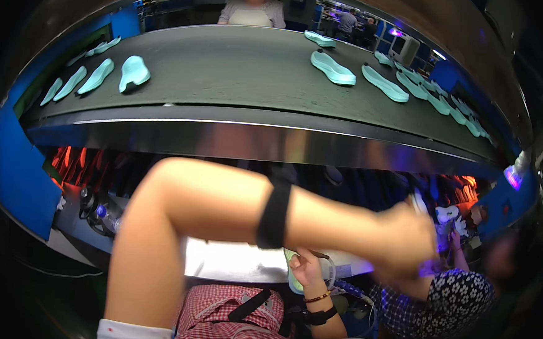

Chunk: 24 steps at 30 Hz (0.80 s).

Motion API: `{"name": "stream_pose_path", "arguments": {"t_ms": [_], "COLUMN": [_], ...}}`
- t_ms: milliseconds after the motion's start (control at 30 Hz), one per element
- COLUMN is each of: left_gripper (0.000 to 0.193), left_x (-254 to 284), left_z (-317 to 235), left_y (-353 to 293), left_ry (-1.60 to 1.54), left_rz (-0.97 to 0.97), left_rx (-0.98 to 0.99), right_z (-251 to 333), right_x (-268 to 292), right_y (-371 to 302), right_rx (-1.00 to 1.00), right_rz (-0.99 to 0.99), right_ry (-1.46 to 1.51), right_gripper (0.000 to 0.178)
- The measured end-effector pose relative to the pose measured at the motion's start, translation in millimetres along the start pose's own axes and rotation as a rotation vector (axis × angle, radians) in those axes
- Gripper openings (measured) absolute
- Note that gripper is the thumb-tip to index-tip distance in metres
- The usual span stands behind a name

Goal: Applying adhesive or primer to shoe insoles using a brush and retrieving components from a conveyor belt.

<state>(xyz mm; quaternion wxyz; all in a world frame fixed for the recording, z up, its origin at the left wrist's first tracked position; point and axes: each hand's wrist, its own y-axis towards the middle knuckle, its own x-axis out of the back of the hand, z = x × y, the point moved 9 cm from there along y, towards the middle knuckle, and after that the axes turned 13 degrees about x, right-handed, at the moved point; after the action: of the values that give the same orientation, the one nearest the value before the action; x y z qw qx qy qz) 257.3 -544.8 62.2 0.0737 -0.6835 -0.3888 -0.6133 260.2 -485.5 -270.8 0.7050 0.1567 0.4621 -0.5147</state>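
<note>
My left arm reaches across the front of me to the right, a black band around its forearm. My left hand [407, 240] is smeared by motion at the far end, so its fingers cannot be read. A pale thing [417, 203] shows at its upper edge, too blurred to name. Lower down, near my lap, my right hand [307, 268] has its fingers closed on a pale green shoe sole [292, 275], which is partly hidden by the hand. Behind my left arm lies a brightly lit white work surface [235, 262].
A dark conveyor belt [227, 73] carries several mint-green shoe soles [332, 68] at both sides. Under it runs a lower level with an orange glow at both ends. At right sits a co-worker in a flowered sleeve [462, 296]. A bottle [107, 217] stands at left.
</note>
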Motion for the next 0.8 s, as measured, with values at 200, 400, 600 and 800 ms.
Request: {"name": "stream_pose_path", "arguments": {"t_ms": [200, 400, 600, 800], "left_gripper": [0.055, 0.051, 0.034, 0.031], "left_x": [97, 86, 103, 150], "left_z": [274, 344, 331, 214], "left_y": [-2, -16, -80, -225], "left_ry": [0.320, 0.366, 0.287, 0.030], "left_rz": [0.011, 0.077, 0.055, -0.552], "left_rx": [0.885, 1.023, 0.988, 0.889], "right_z": [33, 35, 22, 45], "right_x": [15, 23, 14, 13], "right_y": [7, -2, -3, 0], "right_rx": [0.172, 0.211, 0.196, 0.340], "right_rz": [0.000, -0.054, -0.003, 0.003], "right_ry": [-0.147, -0.134, -0.190, -0.252], "right_gripper": [0.017, 0.018, 0.025, 0.023]}}
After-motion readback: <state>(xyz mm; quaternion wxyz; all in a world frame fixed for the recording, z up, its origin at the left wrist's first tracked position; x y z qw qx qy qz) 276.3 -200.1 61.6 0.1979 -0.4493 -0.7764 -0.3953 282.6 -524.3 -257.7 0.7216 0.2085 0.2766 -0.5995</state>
